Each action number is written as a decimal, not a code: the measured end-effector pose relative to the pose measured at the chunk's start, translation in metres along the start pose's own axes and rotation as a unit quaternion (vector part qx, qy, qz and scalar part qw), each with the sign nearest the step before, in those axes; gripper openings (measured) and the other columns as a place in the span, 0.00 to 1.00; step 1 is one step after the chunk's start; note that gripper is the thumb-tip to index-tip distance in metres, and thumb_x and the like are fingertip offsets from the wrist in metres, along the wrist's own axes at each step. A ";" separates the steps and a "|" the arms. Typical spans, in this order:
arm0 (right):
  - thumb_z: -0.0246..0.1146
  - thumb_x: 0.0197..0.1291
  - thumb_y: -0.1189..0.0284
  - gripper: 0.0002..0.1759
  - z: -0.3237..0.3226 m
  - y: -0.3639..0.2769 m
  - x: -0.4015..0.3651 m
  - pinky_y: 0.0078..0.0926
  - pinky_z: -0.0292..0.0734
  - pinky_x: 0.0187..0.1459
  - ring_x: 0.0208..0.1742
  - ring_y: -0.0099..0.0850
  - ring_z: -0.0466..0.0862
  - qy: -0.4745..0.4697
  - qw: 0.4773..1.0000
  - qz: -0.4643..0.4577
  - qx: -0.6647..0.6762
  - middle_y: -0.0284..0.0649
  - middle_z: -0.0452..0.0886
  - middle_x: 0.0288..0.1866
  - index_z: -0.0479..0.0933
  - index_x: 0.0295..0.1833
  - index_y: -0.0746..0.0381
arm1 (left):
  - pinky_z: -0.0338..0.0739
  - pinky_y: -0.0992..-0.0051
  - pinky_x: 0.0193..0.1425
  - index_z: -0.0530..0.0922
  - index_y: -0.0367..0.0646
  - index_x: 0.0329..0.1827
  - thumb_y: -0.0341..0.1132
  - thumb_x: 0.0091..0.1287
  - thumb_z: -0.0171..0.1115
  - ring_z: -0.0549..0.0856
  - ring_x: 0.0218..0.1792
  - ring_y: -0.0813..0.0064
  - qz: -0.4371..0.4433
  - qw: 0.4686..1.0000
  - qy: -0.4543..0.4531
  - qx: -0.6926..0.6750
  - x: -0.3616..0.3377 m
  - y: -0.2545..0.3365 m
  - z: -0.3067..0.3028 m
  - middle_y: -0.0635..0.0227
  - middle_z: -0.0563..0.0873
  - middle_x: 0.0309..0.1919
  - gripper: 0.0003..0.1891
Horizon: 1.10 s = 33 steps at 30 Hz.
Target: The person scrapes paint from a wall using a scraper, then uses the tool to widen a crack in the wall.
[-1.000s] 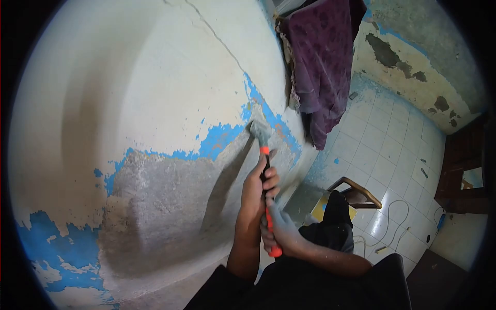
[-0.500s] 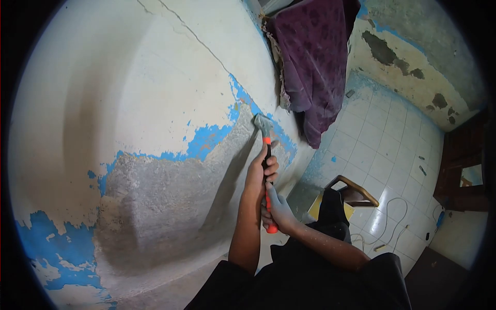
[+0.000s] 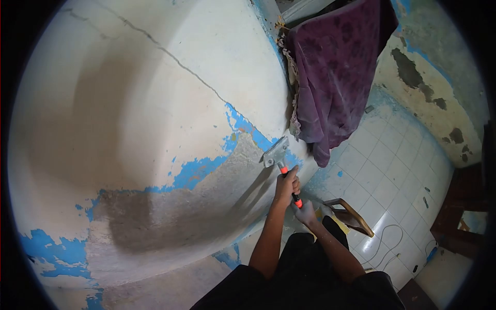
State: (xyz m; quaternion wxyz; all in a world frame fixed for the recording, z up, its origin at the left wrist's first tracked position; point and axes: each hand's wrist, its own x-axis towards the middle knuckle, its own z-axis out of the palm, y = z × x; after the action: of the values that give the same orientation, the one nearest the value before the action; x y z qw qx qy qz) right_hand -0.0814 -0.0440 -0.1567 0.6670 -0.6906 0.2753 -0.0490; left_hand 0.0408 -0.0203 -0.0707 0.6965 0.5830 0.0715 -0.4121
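Note:
A wall scraper with a wide metal head [image 3: 276,153] and an orange-and-black handle is held in both hands. My left hand [image 3: 287,185] is wrapped round the handle just below the head. Lower down, my right hand [image 3: 307,213] closes on the handle's end, its fingers dusted grey. The head lies over a strip of blue paint [image 3: 248,125] on the wall, close to the corner. Below the blue edge spreads bare grey plaster [image 3: 206,206]; cream paint [image 3: 170,108] covers the wall above.
A purple cloth [image 3: 336,77] hangs at the corner, right of the scraper. A chair with a curved wooden frame [image 3: 356,222] stands on the white tiled floor [image 3: 382,170], near a loose cable [image 3: 398,240]. A long crack [image 3: 178,61] runs down the wall.
The scraper head has shifted right along the blue strip and turned, so more of its metal shows. Both hands keep their grip, and my view has tilted.

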 end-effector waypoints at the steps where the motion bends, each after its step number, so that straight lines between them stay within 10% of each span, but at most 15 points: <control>1: 0.63 0.56 0.69 0.13 -0.003 0.005 0.005 0.37 0.71 0.30 0.19 0.32 0.73 -0.004 1.000 -0.002 -0.011 0.53 0.73 0.19 0.74 0.28 0.70 | 0.54 0.76 0.18 0.56 0.54 0.17 0.48 0.65 0.62 0.58 0.11 0.83 0.004 1.000 -0.002 -0.009 0.006 -0.003 0.001 0.79 0.57 0.10 0.26; 12: 0.64 0.52 0.72 0.09 -0.047 -0.035 0.029 0.43 0.73 0.30 0.32 0.58 0.78 0.004 0.990 -0.102 -0.101 0.59 0.77 0.25 0.75 0.29 0.69 | 0.51 0.76 0.17 0.56 0.53 0.17 0.42 0.68 0.59 0.54 0.10 0.82 0.059 0.993 -0.013 -0.102 0.005 0.022 0.032 0.78 0.55 0.09 0.24; 33: 0.65 0.50 0.72 0.08 -0.077 -0.022 0.054 0.45 0.76 0.30 0.31 0.54 0.81 0.001 0.965 -0.140 -0.223 0.53 0.79 0.25 0.78 0.36 0.63 | 0.54 0.75 0.20 0.55 0.53 0.14 0.38 0.71 0.52 0.55 0.11 0.81 0.101 0.978 -0.082 -0.165 0.008 0.022 0.042 0.78 0.54 0.09 0.24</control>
State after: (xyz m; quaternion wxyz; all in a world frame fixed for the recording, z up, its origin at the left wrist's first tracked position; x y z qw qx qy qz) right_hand -0.0626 -0.1379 -0.1433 0.4826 -0.8534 0.1802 -0.0798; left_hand 0.0443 -0.0609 -0.0460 0.8247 0.4284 0.0218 -0.3686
